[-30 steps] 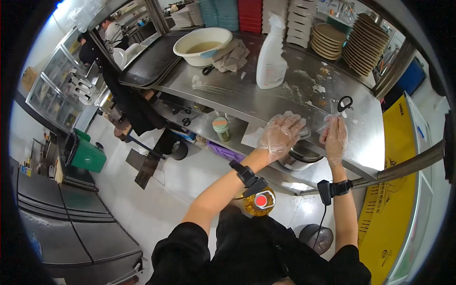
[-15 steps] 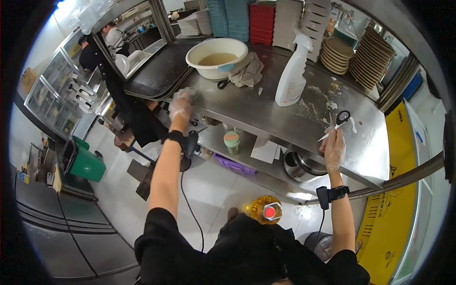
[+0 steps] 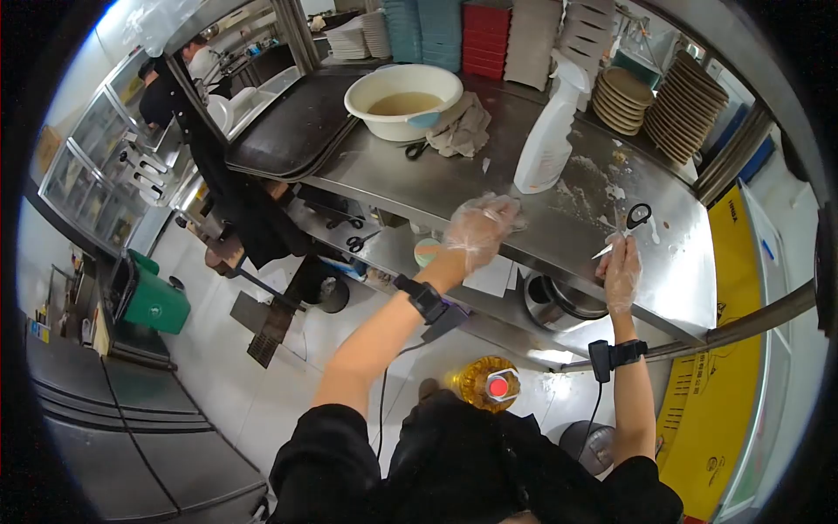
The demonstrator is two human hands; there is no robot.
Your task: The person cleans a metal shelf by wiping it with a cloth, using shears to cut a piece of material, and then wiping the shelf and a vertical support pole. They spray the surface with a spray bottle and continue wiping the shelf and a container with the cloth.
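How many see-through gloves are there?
2: one glove on the left hand, one on the right hand. The background workers' hands aren't clear enough to tell.

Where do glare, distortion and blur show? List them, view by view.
Head view: white glare washes the right end of the flat stainless-steel tabletop; head view: wide-angle distortion bows the round grey metal rail and leaves black corners; head view: the left hand, in a clear plastic glove, looks slightly soft, perhaps from motion.
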